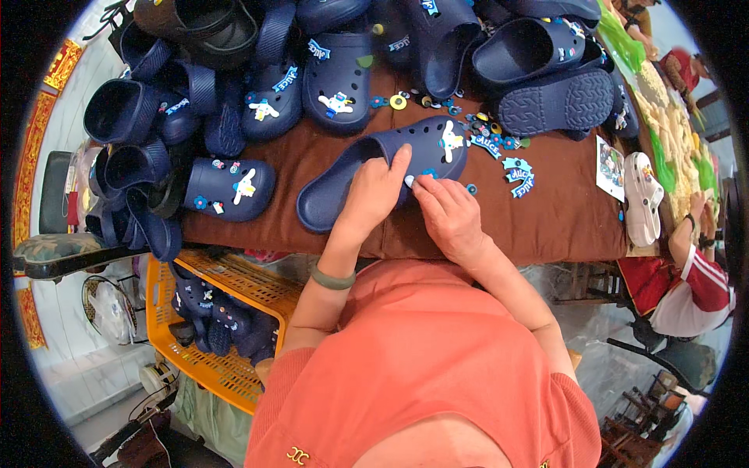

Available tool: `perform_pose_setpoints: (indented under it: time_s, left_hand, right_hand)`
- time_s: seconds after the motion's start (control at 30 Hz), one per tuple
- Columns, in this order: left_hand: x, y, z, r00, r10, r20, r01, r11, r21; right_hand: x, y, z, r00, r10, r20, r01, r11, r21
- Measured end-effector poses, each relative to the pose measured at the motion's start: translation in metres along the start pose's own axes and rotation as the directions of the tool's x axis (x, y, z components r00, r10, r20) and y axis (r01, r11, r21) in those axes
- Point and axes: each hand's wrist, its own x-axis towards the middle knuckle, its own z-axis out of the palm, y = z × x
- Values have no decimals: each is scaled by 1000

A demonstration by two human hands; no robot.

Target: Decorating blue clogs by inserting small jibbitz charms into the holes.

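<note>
Center frame, left hand (pixel 373 192) is gripping 1 navy clog (pixel 421 148), fingers curled into its opening, while right hand (pixel 450 212) is pinching 1 small white piece (pixel 409 180) beside it.

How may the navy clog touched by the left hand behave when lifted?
The clog is probably light for its size, being hollow with a wide opening. Its toe arches without sagging, so it likely flexes slightly rather than flopping.

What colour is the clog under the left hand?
The clog is dark navy blue, shown best in the head view.
</note>
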Motion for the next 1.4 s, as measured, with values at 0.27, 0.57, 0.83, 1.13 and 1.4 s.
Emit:
perform_pose_setpoints:
  time_s: [0.27,0.57,0.83,1.13,1.4]
  left_hand:
    - [-10,0,-17,973,149,178,-105,965,-239]
    - [-9,1,-20,964,156,216,-73,935,-348]
    - [-12,4,-18,964,234,127,-229,972,-50]
    - [-6,-7,-30,943,223,248,-197,972,-127]
    - [-7,3,-39,908,84,410,64,940,-334]
  right_hand:
    - [2,-7,3,997,-39,65,44,995,-87]
    - [-9,1,0,983,184,23,-183,946,267]
    - [-17,7,11,927,374,-20,-330,841,429]
    - [-30,54,-11,812,569,-130,-500,794,346]
    - [-57,78,-19,889,441,120,-454,884,115]
